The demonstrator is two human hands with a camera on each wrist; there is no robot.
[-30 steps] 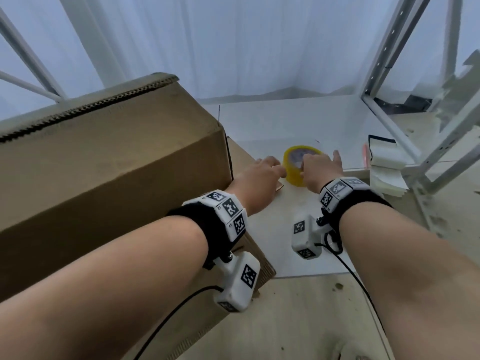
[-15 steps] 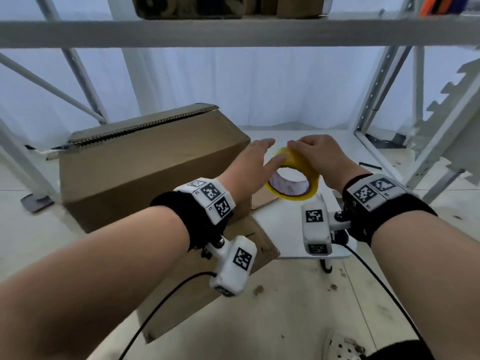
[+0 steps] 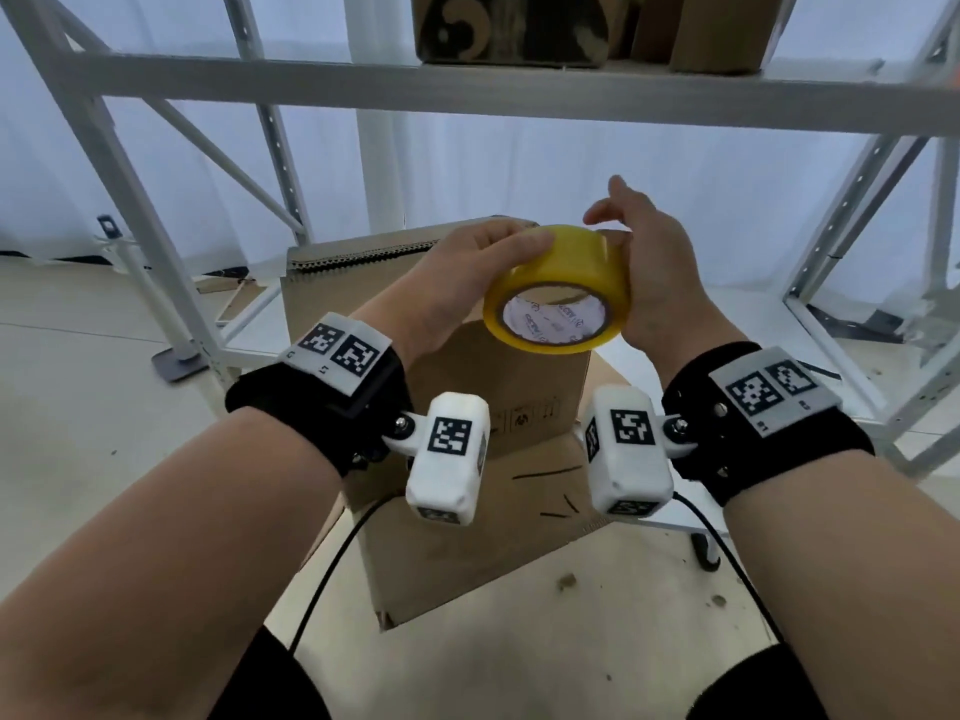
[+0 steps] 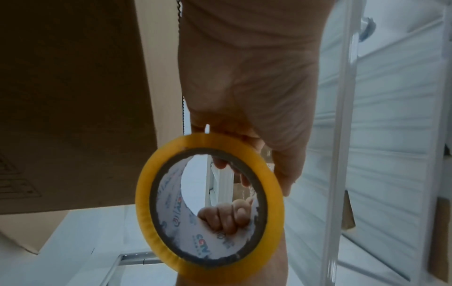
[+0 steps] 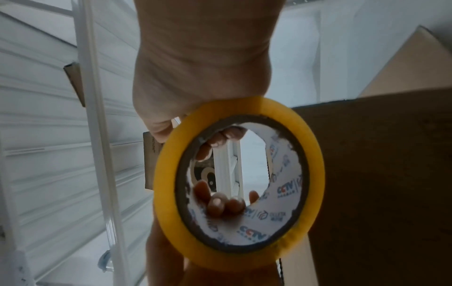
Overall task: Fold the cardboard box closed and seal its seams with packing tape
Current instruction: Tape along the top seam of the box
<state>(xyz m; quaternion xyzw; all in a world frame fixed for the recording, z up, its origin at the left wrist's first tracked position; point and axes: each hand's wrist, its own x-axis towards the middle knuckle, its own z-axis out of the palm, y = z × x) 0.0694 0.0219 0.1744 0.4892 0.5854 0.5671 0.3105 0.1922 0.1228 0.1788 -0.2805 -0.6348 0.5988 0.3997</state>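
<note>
A yellow roll of packing tape (image 3: 558,288) is held up in the air between both hands, above and in front of the brown cardboard box (image 3: 332,314). My left hand (image 3: 457,272) grips the roll's left side, thumb lying over its outer face. My right hand (image 3: 644,252) holds the right side, with its forefinger and thumb raised at the top edge. In the left wrist view the tape roll (image 4: 210,205) hangs below the palm beside the box (image 4: 73,96). The right wrist view shows the tape roll (image 5: 240,183) with fingers (image 5: 220,139) curled behind its core and the box (image 5: 379,174) to the right. A box flap (image 3: 467,553) lies open on the floor.
A white metal rack surrounds the box, with a shelf beam (image 3: 467,90) overhead carrying other cardboard boxes (image 3: 511,28). Rack uprights stand at left (image 3: 171,283) and right (image 3: 831,283). Black cables (image 3: 322,579) hang from the wrist cameras over the dusty floor.
The tape roll came up off the white surface beside the box and now sits between both hands, higher and nearer to me. The head view has risen and pulled back.
</note>
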